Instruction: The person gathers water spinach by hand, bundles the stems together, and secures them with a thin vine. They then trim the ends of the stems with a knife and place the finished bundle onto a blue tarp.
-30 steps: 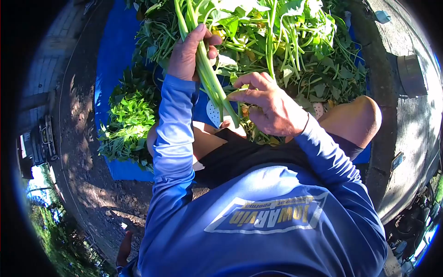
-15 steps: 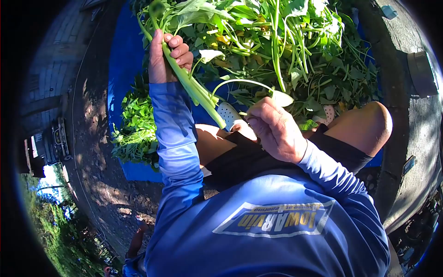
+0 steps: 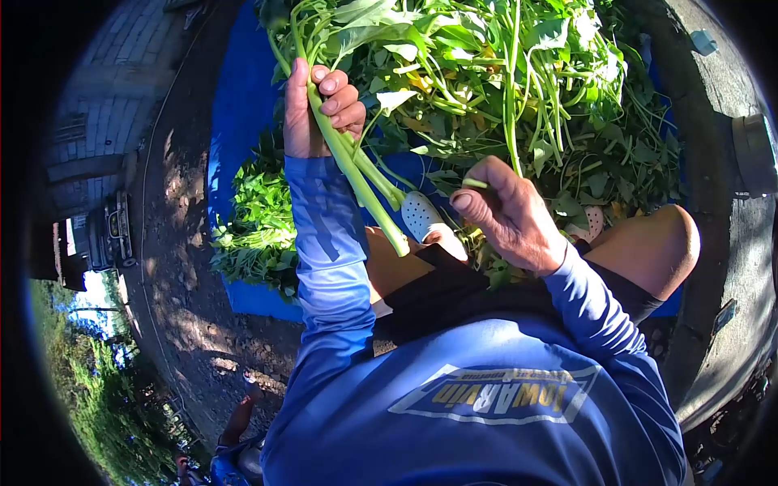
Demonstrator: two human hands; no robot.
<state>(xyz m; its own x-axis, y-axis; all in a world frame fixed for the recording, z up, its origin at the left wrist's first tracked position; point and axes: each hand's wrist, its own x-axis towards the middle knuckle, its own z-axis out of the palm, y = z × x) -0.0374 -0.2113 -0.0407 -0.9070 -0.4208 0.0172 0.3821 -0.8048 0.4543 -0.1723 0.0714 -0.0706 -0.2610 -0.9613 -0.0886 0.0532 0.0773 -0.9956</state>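
My left hand [image 3: 328,109] is closed around a small bunch of water spinach stems [image 3: 356,174]. The thick cut ends slant down to the right, above my lap, and the leaves spread out beyond the fist. To the right, my right hand [image 3: 515,215] is held above my lap, apart from the bunch. Between its thumb and forefinger is a short piece of green stem [image 3: 476,184]. Its other fingers are curled and partly hidden. Beyond both hands lies a large heap of water spinach [image 3: 454,73], with long stems and some yellowed leaves.
A smaller pile of greens [image 3: 259,215] sits left of my left forearm on a blue tarp [image 3: 243,89]. My shoe with holes [image 3: 420,215] rests at the heap's near edge. A concrete ledge [image 3: 741,251] runs along the right, bare ground [image 3: 182,267] along the left.
The curved stalk and leaf by my right hand are no longer there; a short stem piece shows in its fingers. The bunch in my left hand has shifted slightly right and down in view.
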